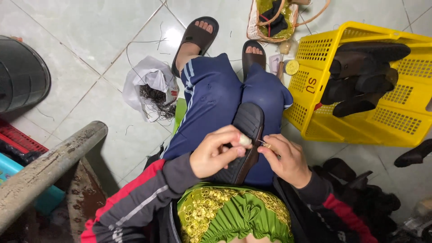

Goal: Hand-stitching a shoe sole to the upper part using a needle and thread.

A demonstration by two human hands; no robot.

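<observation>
Seated person, head view looking down at lap. A dark brown, ribbed-sole shoe (246, 135) lies sole-up across the thighs in blue track trousers (216, 103), toe end pointing away from the body. Left hand (216, 150) is curled closed around the near side of the shoe, fingers wrapped over its edge; one fingertip wears a pale wrap or thimble (244, 140). Right hand (285, 159) sits just beside the shoe's right edge, thumb and forefinger pinched shut on a thin needle-like tool (263, 143) whose tip touches the shoe rim. Whether thread runs from it cannot be told.

Feet in dark slide sandals (196, 33) rest on pale floor tiles (90, 54). To the right, a yellow perforated plastic crate (391, 121) holds several dark shoes (364, 76). A small woven basket (270, 20) stands beyond the feet, a small round yellow tin (291, 67) beside the crate. Left of the legs, a white plastic bag (150, 83) with dark thread scraps. A worn grey pipe-like bar (49, 166) crosses the lower left.
</observation>
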